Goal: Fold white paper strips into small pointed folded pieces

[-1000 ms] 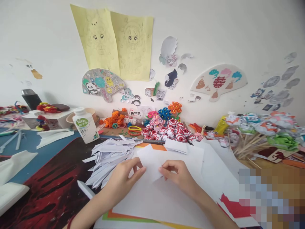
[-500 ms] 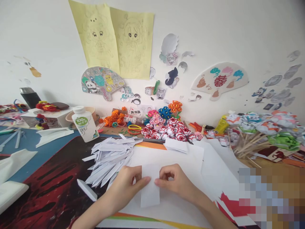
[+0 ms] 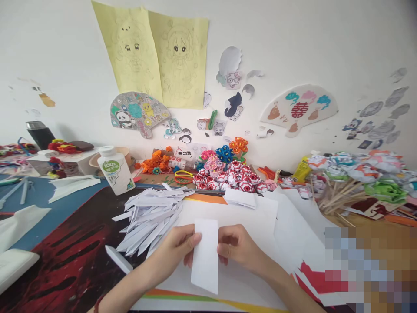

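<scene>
A white paper strip [image 3: 206, 261] is held upright between my two hands, above a large white sheet [image 3: 257, 234]. My left hand [image 3: 185, 243] pinches its left edge, thumb in front and fingers behind. My right hand [image 3: 234, 245] is closed at the right edge, its thumb at the paper's border and its other fingers partly hidden behind the strip. To the left lies a heap of folded white paper pieces [image 3: 153, 215]. One loose folded piece [image 3: 118, 259] rests apart from the heap, near my left forearm.
A white bottle [image 3: 116, 171] stands beyond the heap. Red-and-white paper flowers [image 3: 239, 177] line the back by the wall. A small white paper stack [image 3: 240, 198] lies before them. Paper flowers on sticks [image 3: 339, 191] and red paper scraps [image 3: 314, 282] are at the right.
The paper strip has been raised and tilted, its lower end now slanted and nearer me. My left thumb has shifted up and toward the strip's left edge; my right fingers have moved partly behind it.
</scene>
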`<state>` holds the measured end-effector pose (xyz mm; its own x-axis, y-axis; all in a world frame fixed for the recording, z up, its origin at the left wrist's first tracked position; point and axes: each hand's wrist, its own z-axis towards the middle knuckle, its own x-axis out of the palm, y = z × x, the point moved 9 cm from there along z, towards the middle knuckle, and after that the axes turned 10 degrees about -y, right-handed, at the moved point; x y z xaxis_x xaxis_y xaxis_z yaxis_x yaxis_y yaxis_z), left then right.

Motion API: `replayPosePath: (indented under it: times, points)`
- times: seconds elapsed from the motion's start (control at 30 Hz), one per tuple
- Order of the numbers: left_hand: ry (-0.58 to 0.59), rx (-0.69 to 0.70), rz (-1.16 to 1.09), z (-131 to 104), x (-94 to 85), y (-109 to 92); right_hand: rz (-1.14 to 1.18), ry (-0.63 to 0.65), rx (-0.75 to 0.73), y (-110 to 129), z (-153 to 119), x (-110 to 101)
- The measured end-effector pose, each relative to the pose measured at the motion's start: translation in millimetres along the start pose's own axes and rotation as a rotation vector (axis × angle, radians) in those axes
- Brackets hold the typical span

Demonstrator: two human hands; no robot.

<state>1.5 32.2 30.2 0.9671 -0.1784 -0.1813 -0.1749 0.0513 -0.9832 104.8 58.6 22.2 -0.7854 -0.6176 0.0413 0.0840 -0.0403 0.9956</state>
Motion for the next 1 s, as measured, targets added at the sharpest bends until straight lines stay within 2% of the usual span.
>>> replayPosePath:
  times: [0.1, 0.37, 0.5, 0.67, 1.0]
  points:
    - [0.104, -0.02, -0.123, -3, 12.7, -4, -0.009, 0.061, 0.008, -1, -2, 5]
    - [0.188, -0.047, -0.213, -8, 25.3, -10, -0.009, 0.073, 0.004, -4, -1, 6]
    - [0.163, -0.042, -0.192, -9, 25.6, -7, -0.087, 0.041, 0.006, -7, 0, 4]
    - [0.158, -0.024, -0.172, -9, 26.8, -10, -0.079, 0.047, -0.075, 0, -1, 0]
    - [0.194, -0.055, -0.165, -10, 29.9, -1, -0.054, 0.06, -0.039, -1, -1, 3]
